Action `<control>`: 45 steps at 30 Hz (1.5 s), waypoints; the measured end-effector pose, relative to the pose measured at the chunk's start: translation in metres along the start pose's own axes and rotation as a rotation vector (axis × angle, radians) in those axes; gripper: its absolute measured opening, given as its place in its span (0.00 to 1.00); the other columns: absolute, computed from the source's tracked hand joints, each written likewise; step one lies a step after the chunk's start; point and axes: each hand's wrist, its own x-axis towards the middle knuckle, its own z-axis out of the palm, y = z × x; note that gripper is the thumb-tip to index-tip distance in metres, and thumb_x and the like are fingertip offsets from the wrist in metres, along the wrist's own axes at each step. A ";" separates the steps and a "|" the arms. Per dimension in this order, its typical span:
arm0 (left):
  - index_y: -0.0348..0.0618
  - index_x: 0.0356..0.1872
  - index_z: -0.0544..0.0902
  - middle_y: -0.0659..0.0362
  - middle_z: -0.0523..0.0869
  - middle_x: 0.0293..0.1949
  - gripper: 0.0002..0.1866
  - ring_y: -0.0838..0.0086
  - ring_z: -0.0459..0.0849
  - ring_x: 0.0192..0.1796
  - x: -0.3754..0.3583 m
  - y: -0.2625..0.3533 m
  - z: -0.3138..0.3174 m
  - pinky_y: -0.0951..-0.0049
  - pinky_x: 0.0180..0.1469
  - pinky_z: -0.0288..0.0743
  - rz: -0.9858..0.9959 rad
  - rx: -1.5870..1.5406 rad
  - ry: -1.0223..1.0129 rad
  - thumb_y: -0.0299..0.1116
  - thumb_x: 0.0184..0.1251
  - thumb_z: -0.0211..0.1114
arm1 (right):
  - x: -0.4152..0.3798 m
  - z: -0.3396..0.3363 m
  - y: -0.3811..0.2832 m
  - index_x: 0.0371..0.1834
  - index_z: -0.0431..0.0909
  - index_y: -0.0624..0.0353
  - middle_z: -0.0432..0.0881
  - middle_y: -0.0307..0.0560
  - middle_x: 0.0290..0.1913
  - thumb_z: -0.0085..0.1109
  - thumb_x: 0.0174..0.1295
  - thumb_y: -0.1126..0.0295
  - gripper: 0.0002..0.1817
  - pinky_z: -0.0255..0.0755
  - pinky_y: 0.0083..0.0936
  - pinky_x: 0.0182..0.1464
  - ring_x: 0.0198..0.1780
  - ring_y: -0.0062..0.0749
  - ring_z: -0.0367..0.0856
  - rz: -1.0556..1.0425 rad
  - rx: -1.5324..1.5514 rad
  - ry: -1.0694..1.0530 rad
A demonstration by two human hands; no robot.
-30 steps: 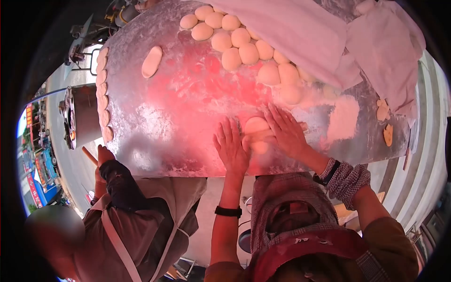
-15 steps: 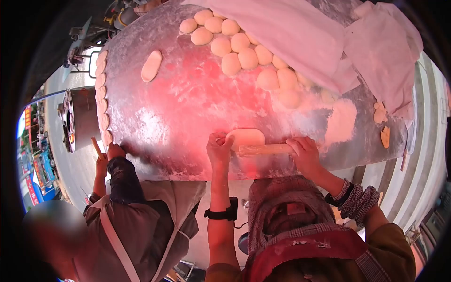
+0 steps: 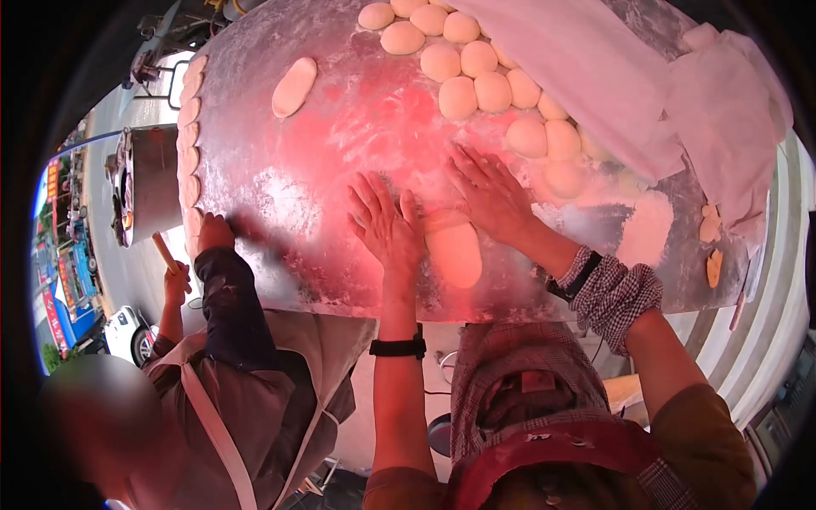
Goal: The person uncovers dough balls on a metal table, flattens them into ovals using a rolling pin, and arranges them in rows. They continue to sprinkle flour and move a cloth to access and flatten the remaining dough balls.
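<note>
A flattened oval of dough [image 3: 459,257] lies lengthwise toward me near the front edge of the metal table. Across its far end is a short strip of what looks like the rolling pin [image 3: 444,220]; its ends are hidden beneath my palms. My left hand [image 3: 387,225] is open with fingers spread, just left of the dough. To the right, my right hand [image 3: 493,195] is also open, its fingers stretched forward toward the dough balls [image 3: 493,91]. Neither hand's fingers are wrapped around anything.
Another oval dough piece [image 3: 295,87] lies at the far left. Flattened pieces line the table's left edge [image 3: 189,136]. Cloth [image 3: 586,76] partly covers the dough balls. Flour [image 3: 646,229] and scraps [image 3: 714,268] lie right. A co-worker [image 3: 229,408] stands left, holding a stick [image 3: 167,252].
The oval dough has turned from lying sideways to pointing toward me. My left hand has let go of its edge, my right hand has loosened from the rolling pin, and both have moved forward, flat.
</note>
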 end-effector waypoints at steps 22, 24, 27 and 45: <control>0.38 0.75 0.61 0.41 0.58 0.76 0.32 0.46 0.55 0.78 -0.105 0.006 -0.010 0.52 0.76 0.53 -0.016 -0.428 0.162 0.44 0.77 0.54 | -0.060 -0.001 0.006 0.71 0.67 0.59 0.60 0.50 0.77 0.61 0.63 0.60 0.33 0.57 0.43 0.74 0.75 0.43 0.61 -0.014 -0.015 -0.062; 0.38 0.74 0.62 0.41 0.58 0.76 0.32 0.45 0.56 0.77 -0.099 0.016 -0.005 0.55 0.76 0.55 0.010 -0.488 0.146 0.40 0.74 0.58 | -0.036 0.001 0.008 0.71 0.66 0.60 0.60 0.50 0.77 0.61 0.62 0.65 0.33 0.58 0.42 0.73 0.75 0.43 0.61 0.112 -0.016 -0.026; 0.39 0.70 0.68 0.43 0.64 0.73 0.32 0.46 0.63 0.73 -0.065 0.032 -0.010 0.53 0.71 0.62 0.093 -0.427 0.108 0.33 0.65 0.66 | -0.013 0.008 0.015 0.66 0.71 0.57 0.70 0.49 0.69 0.60 0.63 0.59 0.29 0.60 0.41 0.70 0.70 0.42 0.67 0.029 -0.045 0.024; 0.45 0.78 0.57 0.49 0.48 0.81 0.34 0.50 0.41 0.82 -0.071 -0.004 -0.007 0.42 0.76 0.38 -0.017 -0.046 -0.005 0.53 0.79 0.42 | -0.059 -0.003 -0.017 0.69 0.69 0.57 0.65 0.47 0.75 0.62 0.62 0.62 0.31 0.67 0.41 0.67 0.75 0.40 0.64 -0.039 0.054 -0.048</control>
